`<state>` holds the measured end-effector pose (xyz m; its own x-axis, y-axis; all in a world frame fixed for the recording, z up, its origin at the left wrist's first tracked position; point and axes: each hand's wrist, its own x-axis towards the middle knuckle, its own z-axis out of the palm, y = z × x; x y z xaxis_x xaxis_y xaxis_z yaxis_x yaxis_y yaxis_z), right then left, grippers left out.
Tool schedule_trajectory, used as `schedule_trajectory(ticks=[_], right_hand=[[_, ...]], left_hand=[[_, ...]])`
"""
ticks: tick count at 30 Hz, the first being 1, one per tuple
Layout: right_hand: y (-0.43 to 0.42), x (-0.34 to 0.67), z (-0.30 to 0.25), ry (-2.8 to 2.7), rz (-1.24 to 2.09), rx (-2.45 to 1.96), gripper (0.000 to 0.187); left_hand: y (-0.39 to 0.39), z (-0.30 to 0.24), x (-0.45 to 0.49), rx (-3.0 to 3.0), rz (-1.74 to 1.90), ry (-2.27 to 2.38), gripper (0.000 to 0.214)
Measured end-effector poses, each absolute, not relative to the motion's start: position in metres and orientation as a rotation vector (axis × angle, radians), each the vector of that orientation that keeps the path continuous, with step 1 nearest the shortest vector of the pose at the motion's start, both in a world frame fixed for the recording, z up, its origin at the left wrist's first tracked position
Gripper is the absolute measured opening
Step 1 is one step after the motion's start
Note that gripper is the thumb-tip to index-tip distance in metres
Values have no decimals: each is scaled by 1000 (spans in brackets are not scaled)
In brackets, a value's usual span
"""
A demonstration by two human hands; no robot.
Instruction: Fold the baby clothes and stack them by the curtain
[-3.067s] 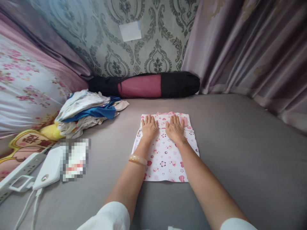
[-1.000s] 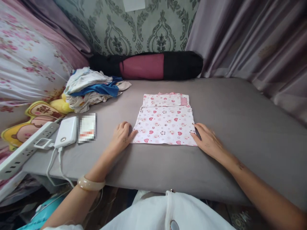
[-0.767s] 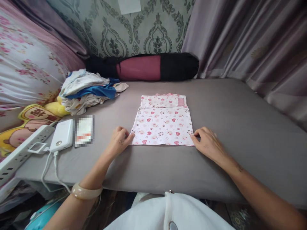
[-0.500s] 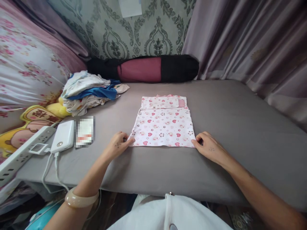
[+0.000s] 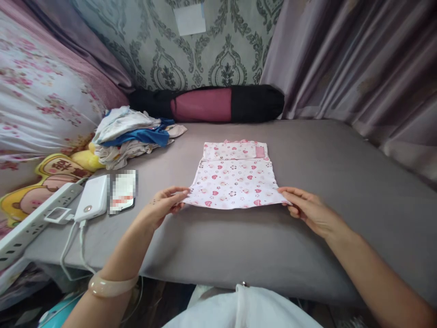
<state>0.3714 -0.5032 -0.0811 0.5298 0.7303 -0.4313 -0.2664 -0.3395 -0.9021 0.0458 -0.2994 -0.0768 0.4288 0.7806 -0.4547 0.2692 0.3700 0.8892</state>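
Observation:
A small white garment (image 5: 235, 180) printed with pink hearts and flowers lies folded on the grey bed (image 5: 327, 155). My left hand (image 5: 162, 207) pinches its near left corner, and my right hand (image 5: 309, 209) pinches its near right corner. The near edge is raised slightly off the bed between the two hands. A pale bangle (image 5: 111, 286) sits on my left wrist.
A pile of clothes (image 5: 131, 134) lies at the back left beside a yellow plush toy (image 5: 58, 168). A white power bank (image 5: 92, 204), a blurred card (image 5: 123, 191) and a power strip (image 5: 30, 223) sit at the left edge. A black and maroon bolster (image 5: 211, 104) lies against the wall; curtains hang right.
My hands left the garment's far fold, came back to its near corners, gripped them and lifted the near edge off the bed.

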Motion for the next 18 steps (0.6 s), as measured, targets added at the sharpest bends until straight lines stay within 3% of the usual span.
schedule_trajectory(ticks=[3,6,18], right_hand=[[-496,376,-74,-186,1137,-1402,20],[-486,376,-68,-104,1090,-1288,12],[-438,375,-67,-227,1002,-1051,26]], left_hand=[[-293,-70,55,933,566,1112,21],[-286,-65,68,820,697,1062,9],[-253,-74,127,780,855,713,40]])
